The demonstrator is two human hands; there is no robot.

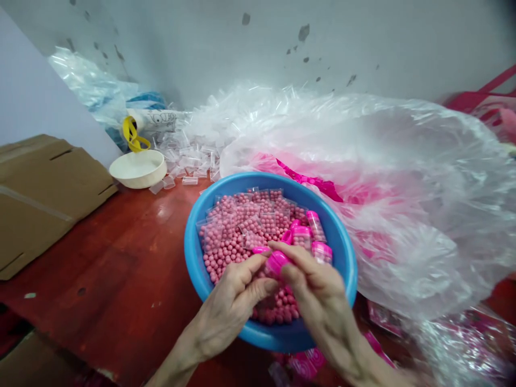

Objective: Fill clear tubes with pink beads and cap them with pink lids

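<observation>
Both hands work low over a blue basin, close together. The right hand [318, 290] has its thumb and fingers closed on the pink cap of a small pink-capped bottle [277, 263], gripping it from above. The left hand [229, 306] sits just beside it, fingers curled inward toward the same bottle. Its fingertips are partly hidden, so I cannot tell whether they grip the bottle or only touch it. The bottle is held just above the basin's contents, its lower part hidden by the hands.

Under and around the hands, the blue basin [339, 236] holds a heap of round pink beads [226, 258]. Small clear bags of beads [252, 226] lie on top of the heap. Three more pink-capped bottles [312, 234] rest against the far right of the heap, tilted, near the basin's wall.

The basin sits on a red table [100, 258]. A large, crumpled plastic sheet [407, 209] touches the basin's right side, and pink packets [304, 365] lie on the table below it. Farther left are a flattened cardboard box [40, 199] and a white bowl [139, 168]. Behind the bowl are a yellow strap [133, 134] and a white roll [155, 121]. A pile of small clear bags [189, 156] lies just right of the bowl, against a stained wall [242, 43].
</observation>
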